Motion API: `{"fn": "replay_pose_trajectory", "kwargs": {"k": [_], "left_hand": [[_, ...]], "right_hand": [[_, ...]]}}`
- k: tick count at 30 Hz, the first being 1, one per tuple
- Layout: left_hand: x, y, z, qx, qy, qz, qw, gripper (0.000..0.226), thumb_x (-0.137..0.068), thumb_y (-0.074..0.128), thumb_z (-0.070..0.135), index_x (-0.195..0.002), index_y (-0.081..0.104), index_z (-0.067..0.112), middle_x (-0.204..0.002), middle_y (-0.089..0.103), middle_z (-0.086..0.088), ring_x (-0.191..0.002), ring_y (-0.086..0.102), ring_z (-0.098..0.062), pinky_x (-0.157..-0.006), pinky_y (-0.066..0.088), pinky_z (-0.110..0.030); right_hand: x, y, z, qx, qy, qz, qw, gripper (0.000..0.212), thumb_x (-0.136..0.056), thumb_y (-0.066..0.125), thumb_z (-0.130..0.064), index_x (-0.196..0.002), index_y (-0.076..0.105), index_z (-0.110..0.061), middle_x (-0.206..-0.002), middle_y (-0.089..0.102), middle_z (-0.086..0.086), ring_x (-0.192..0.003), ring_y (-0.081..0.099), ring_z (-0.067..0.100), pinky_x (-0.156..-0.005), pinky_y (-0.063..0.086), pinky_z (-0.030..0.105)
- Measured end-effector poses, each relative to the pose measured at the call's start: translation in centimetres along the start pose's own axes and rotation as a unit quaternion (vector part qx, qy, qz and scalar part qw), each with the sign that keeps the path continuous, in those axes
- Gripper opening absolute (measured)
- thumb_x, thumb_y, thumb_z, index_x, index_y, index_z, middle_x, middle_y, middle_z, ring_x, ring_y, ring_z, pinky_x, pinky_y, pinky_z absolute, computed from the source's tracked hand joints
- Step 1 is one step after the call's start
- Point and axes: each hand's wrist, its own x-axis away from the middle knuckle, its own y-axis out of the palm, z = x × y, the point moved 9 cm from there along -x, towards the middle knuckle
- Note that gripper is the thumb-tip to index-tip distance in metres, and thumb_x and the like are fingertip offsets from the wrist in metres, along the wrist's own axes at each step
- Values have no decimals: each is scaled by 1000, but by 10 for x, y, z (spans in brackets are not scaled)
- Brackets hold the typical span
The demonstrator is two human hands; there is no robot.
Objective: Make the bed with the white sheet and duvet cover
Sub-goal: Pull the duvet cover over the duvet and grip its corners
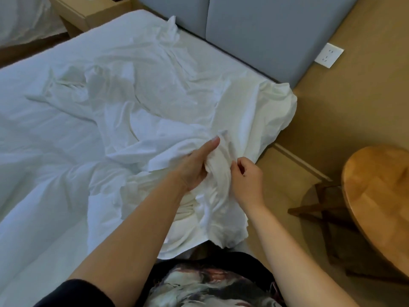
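A crumpled white duvet cover (168, 103) lies heaped over the near right corner of the bed, spilling past the mattress edge. Under it a white sheet (44, 151) covers the mattress, wrinkled toward the left. My left hand (197, 165) holds a bunched fold of the cover, thumb stretched up along the cloth. Just right of it, my right hand (245, 176) pinches the same gathered fold with curled fingers. Both hands are above the bed's near right corner.
A grey padded headboard (254, 25) runs along the far right of the bed. A wall socket (329, 55) sits beside it. A round wooden table (380, 196) stands close on my right. A cardboard-coloured nightstand (93, 16) is at the far left.
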Motion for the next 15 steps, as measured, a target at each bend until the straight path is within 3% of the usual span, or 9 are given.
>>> {"fn": "replay_pose_trajectory", "kwargs": {"k": [3, 6, 10, 12, 15], "left_hand": [[-20, 25, -2, -130, -18, 20, 991, 23, -83, 66, 36, -99, 67, 20, -100, 71, 4, -98, 65, -9, -83, 50, -20], [-42, 31, 7, -114, -48, 97, 988, 36, -81, 69, 41, -100, 70, 11, -96, 73, -5, -98, 67, -19, -91, 51, -32], [-61, 38, 8, -134, -154, 100, 974, 31, -80, 69, 41, -87, 70, 11, -82, 73, -7, -90, 69, -23, -91, 52, -37], [-66, 42, 15, -115, -147, 124, 975, 18, -80, 67, 27, -78, 68, 9, -74, 69, -8, -77, 68, -22, -80, 55, -35], [-74, 42, 40, -13, -60, 179, 982, 16, -78, 58, 5, -62, 60, 5, -58, 60, -8, -51, 61, -19, -55, 50, -27]], "right_hand": [[-23, -21, -9, -13, -34, 45, 998, 30, -95, 49, -9, -65, 48, -12, -63, 47, 0, -60, 43, 13, -59, 38, 29], [-42, -29, -25, -13, -107, 35, 994, 27, -95, 51, -8, -68, 53, -11, -64, 49, -6, -61, 46, 6, -58, 37, 15], [-53, -33, -24, 5, -165, 18, 986, 24, -94, 53, -9, -70, 54, -12, -64, 42, -16, -65, 46, 0, -60, 35, 8], [-60, -36, -27, -11, -183, 2, 983, 21, -93, 52, -18, -73, 57, -14, -66, 42, -18, -65, 47, -2, -62, 36, 7], [-82, -37, -35, -73, -177, -67, 979, 5, -87, 54, -21, -85, 59, -19, -80, 49, -15, -75, 51, 3, -70, 40, 9]]}}
